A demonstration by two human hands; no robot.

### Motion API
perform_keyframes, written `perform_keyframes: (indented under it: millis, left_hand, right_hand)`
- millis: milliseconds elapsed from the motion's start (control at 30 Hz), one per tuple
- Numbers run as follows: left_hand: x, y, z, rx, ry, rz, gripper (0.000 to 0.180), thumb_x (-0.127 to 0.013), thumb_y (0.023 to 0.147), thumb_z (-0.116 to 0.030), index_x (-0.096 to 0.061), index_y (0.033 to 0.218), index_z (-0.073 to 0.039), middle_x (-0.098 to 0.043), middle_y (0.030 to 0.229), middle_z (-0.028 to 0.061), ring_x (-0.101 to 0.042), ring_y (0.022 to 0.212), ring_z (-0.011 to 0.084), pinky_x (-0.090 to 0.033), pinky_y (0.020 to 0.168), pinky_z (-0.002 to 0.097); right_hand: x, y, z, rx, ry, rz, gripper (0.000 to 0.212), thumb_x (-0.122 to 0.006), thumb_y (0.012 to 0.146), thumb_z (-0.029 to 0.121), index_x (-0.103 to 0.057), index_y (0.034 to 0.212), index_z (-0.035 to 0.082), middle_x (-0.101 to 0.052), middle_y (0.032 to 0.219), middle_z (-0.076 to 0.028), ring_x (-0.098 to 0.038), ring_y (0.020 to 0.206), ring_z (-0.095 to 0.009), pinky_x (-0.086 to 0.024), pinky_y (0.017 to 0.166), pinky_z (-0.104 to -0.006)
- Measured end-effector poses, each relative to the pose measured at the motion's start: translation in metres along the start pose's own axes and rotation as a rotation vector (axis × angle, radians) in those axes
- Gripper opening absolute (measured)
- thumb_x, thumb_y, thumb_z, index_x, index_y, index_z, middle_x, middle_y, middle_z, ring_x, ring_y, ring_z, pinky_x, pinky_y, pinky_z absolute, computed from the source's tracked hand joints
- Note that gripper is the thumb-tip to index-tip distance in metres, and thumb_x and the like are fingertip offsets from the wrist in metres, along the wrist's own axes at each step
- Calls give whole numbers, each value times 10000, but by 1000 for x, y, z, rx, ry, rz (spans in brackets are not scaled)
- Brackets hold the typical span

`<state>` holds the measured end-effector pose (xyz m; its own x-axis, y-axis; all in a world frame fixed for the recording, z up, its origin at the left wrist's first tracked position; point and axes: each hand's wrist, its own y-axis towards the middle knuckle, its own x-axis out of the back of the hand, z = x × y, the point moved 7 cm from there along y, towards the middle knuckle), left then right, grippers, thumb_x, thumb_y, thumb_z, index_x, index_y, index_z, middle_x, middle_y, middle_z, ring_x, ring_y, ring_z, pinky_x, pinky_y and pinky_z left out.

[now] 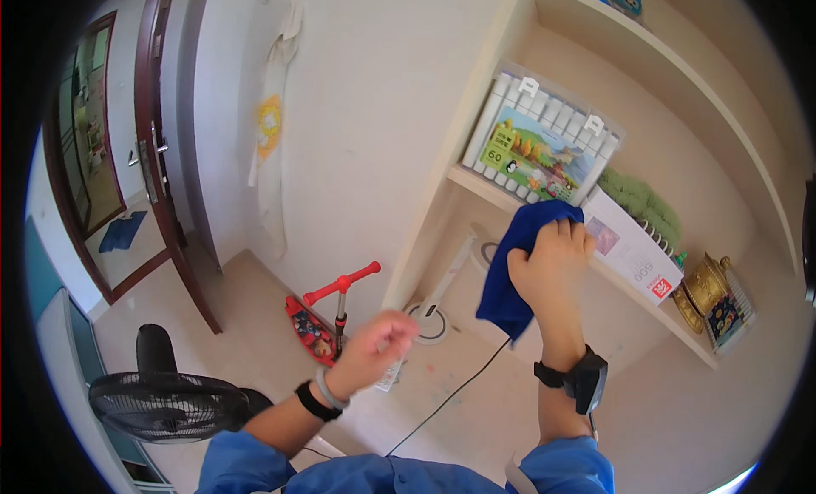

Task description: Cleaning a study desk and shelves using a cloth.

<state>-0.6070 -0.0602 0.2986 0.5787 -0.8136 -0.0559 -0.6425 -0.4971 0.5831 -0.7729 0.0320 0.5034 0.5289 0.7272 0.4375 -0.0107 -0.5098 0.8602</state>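
My right hand (551, 269) grips a dark blue cloth (507, 294) and presses it near the shelf edge, below a clear case of white markers (544, 141). The cloth hangs down to the left of my fingers. My left hand (374, 354) hovers over the desk's left side, slightly blurred, fingers loosely curled with nothing seen in them. Just beyond it stands a white desk lamp (431, 321) with a round base. A small white object (389, 376), partly hidden, lies beneath my left hand.
On the shelf (697, 345) stand a white boxed pad (631, 252), a green fuzzy thing (637, 203) and a golden pot (707, 283). A dark cable (450, 396) crosses the desk (510, 417). A red scooter (342, 283) and black fan (170, 406) are at left.
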Motion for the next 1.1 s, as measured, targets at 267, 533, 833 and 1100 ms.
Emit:
perform_keyframes:
  millis: [267, 533, 833, 1100]
  left_hand:
    - [8, 145, -124, -397, 480, -166, 333, -636, 842, -61, -561, 1165, -92, -526, 1203, 39, -542, 1048, 147, -484, 788, 280]
    - [-40, 249, -207, -808, 1159, -279, 628, -724, 769, -100, -458, 1337, -83, -448, 1378, 131, -439, 1255, 322, -422, 990, 395]
    - [-84, 327, -205, -408, 1539, 326, 739, -801, 695, -193, -461, 1343, -84, -565, 1296, 139, -501, 1228, 319, -407, 1003, 425]
    - [-81, 294, -220, -567, 1403, 127, 572, -771, 718, -183, -562, 1241, -78, -644, 1162, 133, -610, 1038, 329, -487, 857, 393]
  right_hand:
    - [-48, 44, 72, 181, 417, 83, 271, -674, 620, 187, -661, 820, 4, -616, 898, -141, -526, 932, -327, -384, 852, -431]
    - [-9, 12, 22, 105, 359, 185, 318, -687, 607, 194, -660, 851, -8, -626, 933, -158, -521, 947, -330, -369, 865, -434]
    - [44, -52, -98, 84, 350, -31, 407, -645, 564, 159, -626, 899, -71, -559, 1083, -238, -464, 1106, -409, -335, 932, -495]
    - [47, -70, -118, 59, 421, -84, 531, -630, 571, 93, -604, 1097, 29, -574, 1127, -161, -470, 1069, -400, -347, 930, -494]
